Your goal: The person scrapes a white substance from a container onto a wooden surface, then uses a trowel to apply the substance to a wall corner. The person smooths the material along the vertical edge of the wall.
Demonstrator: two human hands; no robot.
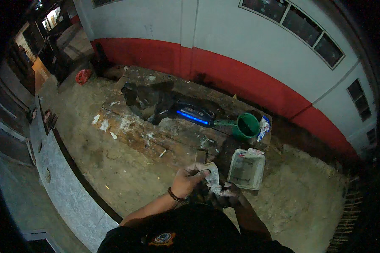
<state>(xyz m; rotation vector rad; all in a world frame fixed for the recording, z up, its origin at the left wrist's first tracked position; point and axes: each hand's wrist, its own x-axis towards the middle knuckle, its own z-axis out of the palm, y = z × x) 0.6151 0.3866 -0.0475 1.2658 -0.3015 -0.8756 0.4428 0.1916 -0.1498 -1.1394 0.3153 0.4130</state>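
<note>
Plainly, we have a pale wrapper (pixel 214 176) between both hands, low and just right of the middle of the frame. Its skin is thin and creased, with faint markings; we cannot tell whether it is paper or plastic. It is broad and fairly flat above, then gathers into a crumpled, narrower lower end. Its long axis runs nearly up and down the frame, the broad end toward the top, the bunched end toward the bottom edge and slightly right.

Our left hand (pixel 191 180) pinches the broad part, its thumb laid across the upper left side; a beaded bracelet (pixel 175 195) circles that wrist. Our right hand (pixel 229 195) grips the bunched end with fingers curled in, though shadow hides some of them.

Just right of the hands we see a pale rectangular basin (pixel 245 187) with rounded corners and a smooth rim, a crumpled packet (pixel 252 153) at its far edge. Beyond, across the centre, is a table (pixel 128 133) of rough, worn planks, blotched with white. On it we find a green dipper (pixel 247 125), round-mouthed, its handle pointing left, beside a dark device (pixel 193 113) with a straight glowing blue strip, and rumpled dark cloth (pixel 136 95) to the upper left. Behind stands a wall (pixel 223 67), pale and red-banded.
</note>
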